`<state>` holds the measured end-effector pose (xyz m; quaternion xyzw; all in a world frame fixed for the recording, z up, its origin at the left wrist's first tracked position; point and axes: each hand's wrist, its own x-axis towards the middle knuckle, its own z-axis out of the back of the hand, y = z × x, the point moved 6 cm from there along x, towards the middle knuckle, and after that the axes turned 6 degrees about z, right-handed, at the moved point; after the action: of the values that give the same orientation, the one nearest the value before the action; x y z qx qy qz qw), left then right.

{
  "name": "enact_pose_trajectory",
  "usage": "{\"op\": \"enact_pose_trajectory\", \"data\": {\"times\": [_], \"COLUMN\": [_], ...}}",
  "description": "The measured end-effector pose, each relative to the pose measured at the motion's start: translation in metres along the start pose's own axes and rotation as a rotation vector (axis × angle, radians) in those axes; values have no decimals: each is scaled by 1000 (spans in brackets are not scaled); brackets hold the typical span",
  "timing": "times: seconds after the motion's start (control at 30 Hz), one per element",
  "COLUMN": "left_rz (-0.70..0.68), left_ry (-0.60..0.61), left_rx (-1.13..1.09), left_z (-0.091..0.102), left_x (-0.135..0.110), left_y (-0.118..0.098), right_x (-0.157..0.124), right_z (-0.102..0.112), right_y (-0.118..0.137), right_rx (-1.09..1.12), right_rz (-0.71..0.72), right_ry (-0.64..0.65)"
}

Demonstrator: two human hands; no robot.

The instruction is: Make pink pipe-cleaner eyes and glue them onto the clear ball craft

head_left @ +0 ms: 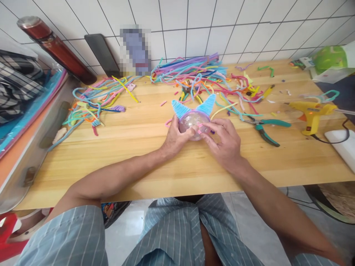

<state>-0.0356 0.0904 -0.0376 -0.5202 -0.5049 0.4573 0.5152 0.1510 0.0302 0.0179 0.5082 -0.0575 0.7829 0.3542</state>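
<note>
person at the wooden table, both hands on the job, near table ctr. workpiece = clear ball w/ purple rim on top & two blue fuzzy ears sticking up from it. it's held just above the tabletop or resting on it, can't tell which from here.

l hand: fingers curled round the ball's l side, thumb across the front, firm hold. r hand: thumb + index almost closed at a small pink bit on the ball's front; can't tell if they pinch it or just press it. other r fingers loosely bent.

behind the ball: yellow-handled pliers, partly under loose pipe cleaners. big pipe cleaner bundle by the tiled wall, another tangled pile over on the l. green-handled pliers lie to the r of the r hand, jaws apart. yellow glue gun further r, small orange light on. red thermos & dark phone at back l, both leaning on the wall.
</note>
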Motion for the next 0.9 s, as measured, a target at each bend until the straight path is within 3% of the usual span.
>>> {"op": "enact_pose_trajectory", "data": {"times": [0.33,0.53,0.67,0.9], "left_rz": [-8,-37,-58,14], "left_ry": [57,80,86,69], "left_rx": [17,6,-27,-28], "left_z": [-5,-4,-3,-5], "left_x": [-2,-5,-8,-5], "left_y": [-2,-6,-10,-7], "right_x": [-3,0,-1,-3], "right_z": [-2,-1,-2,-5], "right_y": [0,5,2,2], "right_rx": [-34,-11,-17,-11], "right_rz": [-6,36,-4,-32], "right_ry": [49,-24,0,17]}}
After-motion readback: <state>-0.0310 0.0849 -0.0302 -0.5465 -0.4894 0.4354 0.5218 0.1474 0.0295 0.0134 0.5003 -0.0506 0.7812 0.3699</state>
